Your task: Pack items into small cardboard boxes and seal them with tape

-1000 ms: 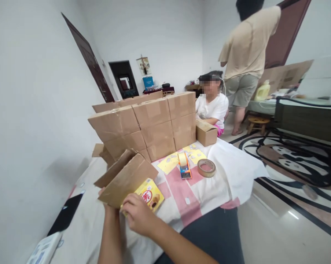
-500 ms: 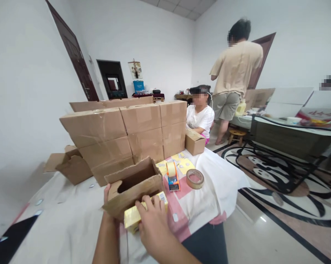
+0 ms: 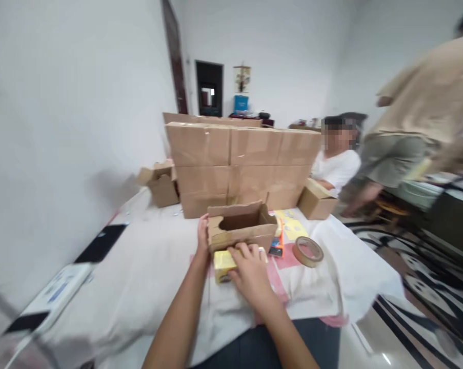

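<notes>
An open-topped cardboard box (image 3: pixel 246 237) stands on the cloth-covered table in front of me. My left hand (image 3: pixel 203 237) grips its left end, the fingers partly hidden behind the cardboard. Against the near side of that box lies a small yellow box (image 3: pixel 224 264). My right hand (image 3: pixel 251 271) is closed over the top of the yellow box, fingers bent across it. Just right of the cardboard box is an orange and blue tape dispenser (image 3: pixel 277 248), partly covered by it. A roll of brown tape (image 3: pixel 299 256) lies farther right.
Stacked cardboard cartons (image 3: pixel 254 148) form a wall behind the work. Another open carton (image 3: pixel 165 189) stands at the left, and a smaller carton (image 3: pixel 318 202) at the right. One person (image 3: pixel 337 161) sits beyond the stack; another person (image 3: pixel 411 118) stands at the right.
My view has swung to the right-hand side of the frame shifting outward, showing more of the left wall and table. Both hands keep their hold on the cardboard box and yellow box.
</notes>
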`<state>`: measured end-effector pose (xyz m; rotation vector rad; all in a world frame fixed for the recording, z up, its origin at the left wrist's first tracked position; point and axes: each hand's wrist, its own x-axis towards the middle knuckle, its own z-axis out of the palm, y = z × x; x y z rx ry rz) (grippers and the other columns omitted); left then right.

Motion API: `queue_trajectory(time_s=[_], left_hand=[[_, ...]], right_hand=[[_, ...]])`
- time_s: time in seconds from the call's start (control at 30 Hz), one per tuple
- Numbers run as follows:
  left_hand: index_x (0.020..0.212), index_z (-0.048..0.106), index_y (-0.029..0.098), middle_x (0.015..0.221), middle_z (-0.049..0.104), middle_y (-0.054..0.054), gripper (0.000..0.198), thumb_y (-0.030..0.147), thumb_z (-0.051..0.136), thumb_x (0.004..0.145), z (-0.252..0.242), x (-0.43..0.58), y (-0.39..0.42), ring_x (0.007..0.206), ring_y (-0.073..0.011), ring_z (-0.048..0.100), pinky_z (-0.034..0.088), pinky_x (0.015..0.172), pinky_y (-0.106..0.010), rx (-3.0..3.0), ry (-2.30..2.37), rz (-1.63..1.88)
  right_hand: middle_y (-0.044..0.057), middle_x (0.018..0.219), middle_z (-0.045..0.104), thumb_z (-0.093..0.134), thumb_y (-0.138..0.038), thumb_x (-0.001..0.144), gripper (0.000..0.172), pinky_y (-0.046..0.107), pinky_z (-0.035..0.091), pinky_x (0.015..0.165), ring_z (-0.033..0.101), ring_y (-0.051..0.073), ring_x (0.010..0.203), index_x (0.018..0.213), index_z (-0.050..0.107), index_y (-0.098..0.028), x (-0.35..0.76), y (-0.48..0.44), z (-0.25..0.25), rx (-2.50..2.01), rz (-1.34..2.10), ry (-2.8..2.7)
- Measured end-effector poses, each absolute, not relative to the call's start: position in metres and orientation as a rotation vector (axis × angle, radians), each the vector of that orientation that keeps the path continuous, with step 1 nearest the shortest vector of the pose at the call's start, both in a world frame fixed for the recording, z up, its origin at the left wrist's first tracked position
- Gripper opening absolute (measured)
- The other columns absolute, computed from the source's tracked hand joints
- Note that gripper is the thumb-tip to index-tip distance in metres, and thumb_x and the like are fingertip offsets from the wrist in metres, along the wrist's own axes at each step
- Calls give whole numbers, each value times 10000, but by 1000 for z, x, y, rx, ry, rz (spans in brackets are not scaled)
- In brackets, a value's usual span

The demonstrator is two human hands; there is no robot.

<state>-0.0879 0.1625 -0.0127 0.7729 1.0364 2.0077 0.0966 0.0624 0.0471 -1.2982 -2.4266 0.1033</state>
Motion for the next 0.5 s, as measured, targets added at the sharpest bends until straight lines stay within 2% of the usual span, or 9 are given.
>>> queue_trajectory(time_s=[0.07, 0.2, 0.27, 0.37, 0.5], left_hand=[[1015, 635, 196, 1081, 677, -104, 511, 655, 602, 793, -12, -94, 161, 1037, -253, 617, 477, 918, -369, 879, 1140, 2178], [1011, 645, 213, 1136, 671, -126, 508, 616, 341, 955, -5, -103, 146, 1077, -259, 589, 431, 964, -414, 1206, 1255, 2299], [945, 694, 229, 1078, 711, -119, 584, 651, 290, 953, 1, -104, 138, 1090, -279, 603, 419, 989, -447, 1496, 1230, 2181], [836, 750, 261, 934, 755, -88, 611, 724, 356, 902, 10, -108, 133, 1054, -298, 648, 382, 1031, -484, 1891, 1170, 1882], [868, 759, 283, 927, 754, -72, 591, 672, 321, 941, 16, -111, 136, 1025, -291, 655, 291, 1092, -517, 2096, 1177, 1663]], right_hand=[[66, 1346, 596, 704, -250, 843, 518, 487, 384, 948, 467, 325, 1137, 1345, 578, -271, 96, 67, 47, -1279, 66, -2438], [65, 1317, 608, 693, -244, 850, 496, 460, 389, 918, 479, 308, 1103, 1334, 585, -271, 95, 73, 44, -1214, 12, -2469], [65, 1308, 609, 695, -250, 850, 491, 454, 386, 913, 482, 304, 1094, 1328, 587, -273, 95, 75, 42, -1200, -10, -2474], [70, 1309, 603, 692, -261, 854, 490, 455, 379, 910, 477, 308, 1102, 1331, 581, -266, 95, 75, 42, -1220, -24, -2475], [84, 1329, 581, 693, -276, 854, 513, 456, 370, 931, 463, 313, 1130, 1350, 563, -265, 94, 73, 44, -1241, 4, -2494]])
